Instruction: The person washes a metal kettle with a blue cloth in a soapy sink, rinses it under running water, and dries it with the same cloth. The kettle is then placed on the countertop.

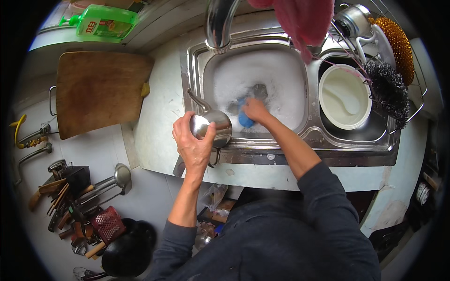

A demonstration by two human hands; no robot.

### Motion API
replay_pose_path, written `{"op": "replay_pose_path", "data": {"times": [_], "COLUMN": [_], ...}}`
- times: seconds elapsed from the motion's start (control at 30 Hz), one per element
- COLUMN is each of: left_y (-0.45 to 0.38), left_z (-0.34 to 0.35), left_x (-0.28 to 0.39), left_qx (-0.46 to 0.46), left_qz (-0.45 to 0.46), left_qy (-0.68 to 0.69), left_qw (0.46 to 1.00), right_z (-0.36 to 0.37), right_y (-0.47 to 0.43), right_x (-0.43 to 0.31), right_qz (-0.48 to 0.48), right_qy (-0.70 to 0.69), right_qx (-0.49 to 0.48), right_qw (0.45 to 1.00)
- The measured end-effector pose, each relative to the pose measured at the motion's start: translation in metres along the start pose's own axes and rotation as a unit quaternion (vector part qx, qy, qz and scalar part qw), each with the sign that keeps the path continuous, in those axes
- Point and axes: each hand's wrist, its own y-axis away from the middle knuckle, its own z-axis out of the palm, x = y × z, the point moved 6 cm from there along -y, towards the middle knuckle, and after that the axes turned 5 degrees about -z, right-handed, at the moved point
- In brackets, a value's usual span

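My left hand grips a stainless steel teapot by its base. The pot lies tipped over the sink's left rim, its spout pointing up and left and its handle towards me. In the sink basin, filled with white suds, my right hand holds a blue cloth or sponge at the foam's surface. A dark object, partly under the suds, lies just beyond my right fingers; its kind cannot be told.
A chrome faucet and a pink cloth hang over the sink. At right, a white tub sits in the small basin beside a wire rack with scourers. A wooden cutting board and green soap bottle are at left.
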Motion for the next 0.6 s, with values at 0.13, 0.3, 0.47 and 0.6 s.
{"op": "replay_pose_path", "data": {"times": [0.13, 0.3, 0.47, 0.6], "left_y": [-0.002, -0.003, -0.001, -0.001], "left_z": [-0.002, 0.002, 0.001, -0.002], "left_x": [0.001, 0.002, -0.001, -0.005], "left_qx": [-0.004, 0.002, 0.007, 0.015], "left_qz": [0.014, 0.022, 0.025, 0.025], "left_qy": [0.029, 0.008, 0.007, 0.016], "left_qw": [0.999, 1.0, 1.0, 0.999], "right_z": [-0.023, -0.036, -0.023, -0.006], "right_y": [0.05, 0.092, 0.108, 0.074], "right_x": [-0.044, -0.102, -0.138, -0.138], "right_qz": [-0.009, -0.035, -0.084, -0.109], "right_qy": [-0.232, -0.313, -0.266, -0.185], "right_qx": [0.027, 0.087, 0.13, 0.125], "right_qw": [0.972, 0.945, 0.951, 0.969]}}
